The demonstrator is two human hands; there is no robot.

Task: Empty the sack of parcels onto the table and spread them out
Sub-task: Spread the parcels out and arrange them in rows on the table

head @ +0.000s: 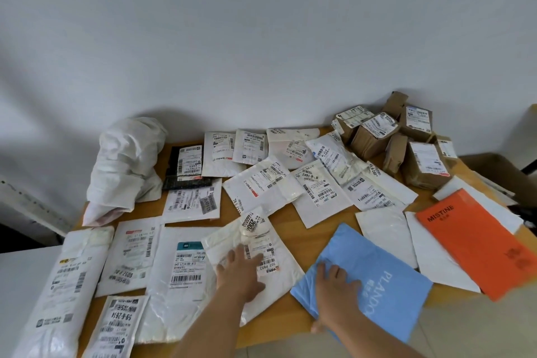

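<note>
Sack (125, 166) lies crumpled and slack at the far left corner of the counter (293, 325), against the wall; it looks emptied, so the step in hand is judged to be the spreading. Parcels cover most of the counter: white mailers in loose rows across left and centre, several overlapping at their edges. Left hand (241, 273) rests flat on a white mailer (252, 244) that lies tilted over its neighbours, fingers straight and spread, holding nothing. Right hand (334, 285) presses flat on the blue mailer (377, 282) at the near edge, fingers likewise extended; the thumb seems to sit at the mailer's near edge, though a pinch cannot be confirmed. Next move, as judged: slide each mailer outward into bare wood without dragging those beneath. Little free surface remains. The orange mailer (482, 244) lies close on the right, overlapping white mailers and reaching the counter's edge. Brown boxes (406, 145) sit heaped at the far right corner, some tilted against each other, not yet separated. Risk: the blue mailer overhangs the near edge and could slip off.
</note>
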